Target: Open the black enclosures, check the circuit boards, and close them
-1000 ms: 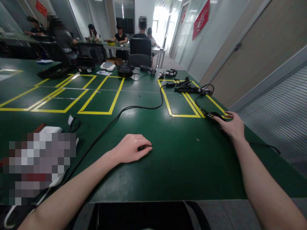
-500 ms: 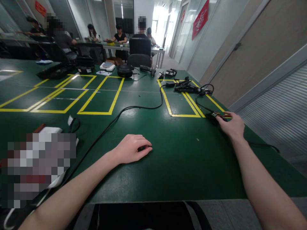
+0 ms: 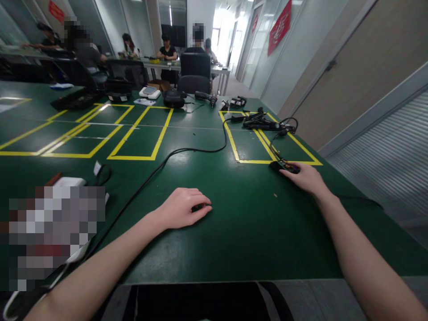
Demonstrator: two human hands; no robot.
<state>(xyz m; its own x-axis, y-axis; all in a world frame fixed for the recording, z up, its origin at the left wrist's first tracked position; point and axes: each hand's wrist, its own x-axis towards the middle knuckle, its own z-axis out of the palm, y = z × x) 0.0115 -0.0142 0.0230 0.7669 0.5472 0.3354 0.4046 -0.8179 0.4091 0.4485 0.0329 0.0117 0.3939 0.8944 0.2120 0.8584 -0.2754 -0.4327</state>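
Observation:
My right hand [image 3: 307, 177] grips a small black device with exposed, board-like parts and coloured wires [image 3: 290, 167], low over the green table, by the near edge of the right yellow tape frame. A black cable runs up from it towards a bundle of black gear [image 3: 262, 120]; what the device is exactly cannot be made out. My left hand [image 3: 185, 207] rests on the tabletop, fingers curled and thumb tip close to the index finger. Only a dark gap shows between them, and nothing held is visible. Another black cable [image 3: 160, 165] crosses the table beyond this hand.
Yellow tape frames [image 3: 132, 157] mark the green table [image 3: 230, 245]. A blurred-out white object [image 3: 72, 182] lies at left. Along the far side are a black round case [image 3: 174, 99], a drill-like tool [image 3: 207, 98] and a white device [image 3: 150, 92]. Several people sit at tables behind.
My right hand has moved left with the black device, uncovering the tape frame's near right corner. The left hand has stayed in place.

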